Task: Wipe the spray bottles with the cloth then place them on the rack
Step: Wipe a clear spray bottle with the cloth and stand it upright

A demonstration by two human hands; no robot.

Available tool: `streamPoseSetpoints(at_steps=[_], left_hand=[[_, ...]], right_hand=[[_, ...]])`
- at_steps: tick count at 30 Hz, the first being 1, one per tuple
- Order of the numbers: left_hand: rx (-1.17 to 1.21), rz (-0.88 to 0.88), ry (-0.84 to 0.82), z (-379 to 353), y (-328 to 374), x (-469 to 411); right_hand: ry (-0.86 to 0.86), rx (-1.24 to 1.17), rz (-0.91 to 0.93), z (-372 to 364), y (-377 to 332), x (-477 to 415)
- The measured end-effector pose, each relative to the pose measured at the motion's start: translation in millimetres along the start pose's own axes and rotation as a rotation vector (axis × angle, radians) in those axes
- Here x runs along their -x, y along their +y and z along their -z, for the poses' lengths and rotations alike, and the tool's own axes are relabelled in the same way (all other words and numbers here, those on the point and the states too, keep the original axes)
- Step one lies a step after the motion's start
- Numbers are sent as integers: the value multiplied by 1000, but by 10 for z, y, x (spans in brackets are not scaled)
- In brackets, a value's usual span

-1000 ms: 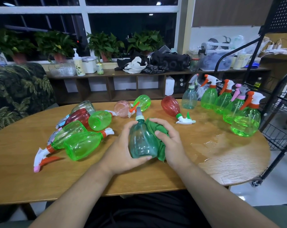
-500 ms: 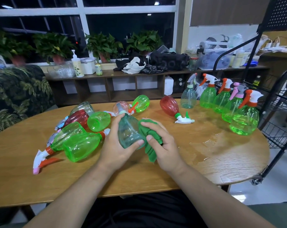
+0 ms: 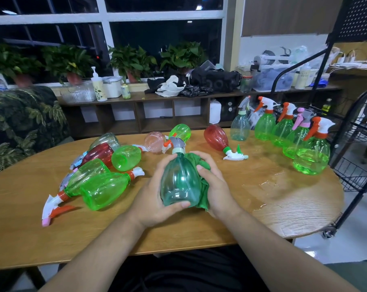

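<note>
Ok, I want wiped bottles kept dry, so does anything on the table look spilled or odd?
Yes: a glossy wet patch spreads over the table to the right of the right hand, near the upright green bottles. It looks like spilled liquid.

Bare forearms (image 3: 107, 249) uncovered down to bottom frame edge. Left hand (image 3: 155, 199), right hand (image 3: 218, 186) bare; nails short. Black creased fabric garment (image 3: 189, 270) over lap, below near edge of oval wooden table (image 3: 178, 239).
</note>
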State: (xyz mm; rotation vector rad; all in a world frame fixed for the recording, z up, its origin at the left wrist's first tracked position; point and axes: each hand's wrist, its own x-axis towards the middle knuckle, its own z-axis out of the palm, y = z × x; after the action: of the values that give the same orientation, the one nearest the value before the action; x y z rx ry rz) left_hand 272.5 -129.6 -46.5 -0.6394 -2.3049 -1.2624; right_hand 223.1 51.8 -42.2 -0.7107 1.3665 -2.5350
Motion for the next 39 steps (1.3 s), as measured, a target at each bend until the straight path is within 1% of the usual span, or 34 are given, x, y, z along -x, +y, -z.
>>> streamPoseSetpoints(at_steps=[4,7,10,13,15,16,18,21,23,25,28,31,33,34,36,39], left_hand=[[-73,-28,-10,13,-11,0],[-96,17,32,-16,-62,-22],[-18,92,158,-41,-120,-49],[53,158,298,-34,-138,-97],[39,174,328,-39,-109,-139],[60,187,323,-47,-72,-149],[175,228,281,-32,-26,-162],[523,317,257,40,18,-170],[680,410,284,65,64,-194],[707,478,317,51,113,-229],[728,530,387,-5,172,-286],[777,594,462,-29,248,-361],[858,630,504,-34,319,-398],[902,638,537,-42,355,-413],[955,623,621,-85,404,-445],[902,536,776,-200,494,-455]], right_hand=[[-3,32,25,18,-1,-3],[-8,101,48,50,-2,-18],[-27,283,132,68,37,17],[-33,551,265,64,97,39],[-26,646,319,64,115,34],[-23,653,321,64,115,35],[-2,654,319,67,116,22],[47,635,301,91,95,-16],[61,608,291,98,83,-34],[71,654,327,93,93,-27],[59,769,449,82,83,9],[-48,892,593,65,77,37],[-136,932,649,47,95,56],[-156,927,654,38,98,62],[-131,892,628,30,81,66],[-28,803,515,20,72,45]])
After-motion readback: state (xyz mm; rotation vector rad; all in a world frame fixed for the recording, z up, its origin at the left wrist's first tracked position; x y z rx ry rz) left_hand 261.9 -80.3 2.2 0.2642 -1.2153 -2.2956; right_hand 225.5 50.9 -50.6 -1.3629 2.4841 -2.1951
